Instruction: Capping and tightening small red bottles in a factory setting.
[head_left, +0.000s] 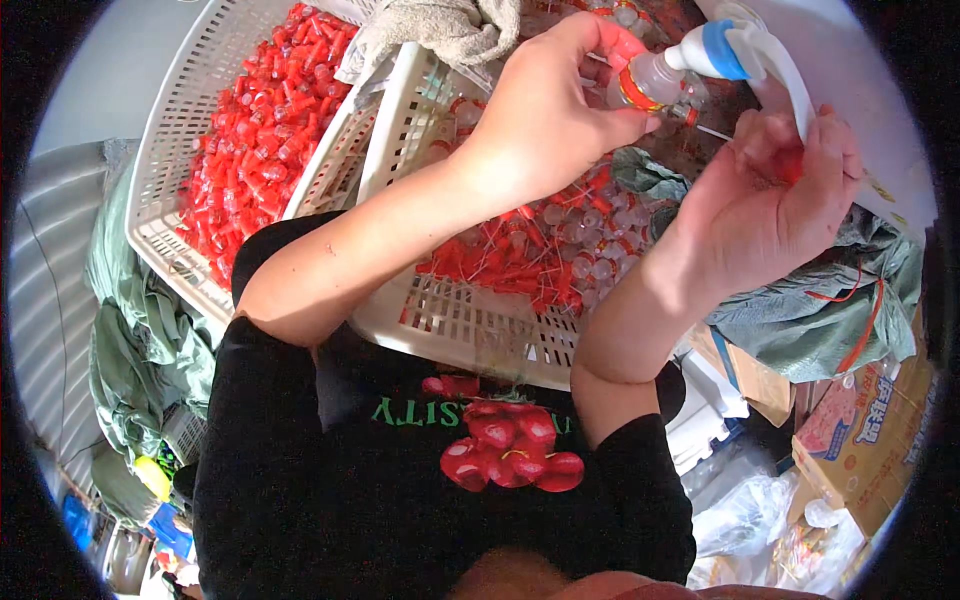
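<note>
My left hand (560, 105) is closed around a small clear plastic bottle (648, 84) with a red and gold band. The bottle is tilted, and its mouth meets the tip of a white nozzle (710, 52) with a blue collar. From the nozzle a curved white strip (788, 75) runs down to my right hand (775, 195), whose fingers are curled around its lower end. Part of that grip is hidden by the fingers. Below my hands, a white slatted basket (470, 330) holds red pieces with thin white sticks (515, 265) and several small clear bottles (605, 240).
Another white basket (150, 190), on the left, is heaped with small red plastic pieces (265, 150). A grey cloth (445, 30) lies over the baskets' far rims. Green sacking (810, 320) and a printed cardboard box (860, 440) are at right, near clear plastic bags (740, 510).
</note>
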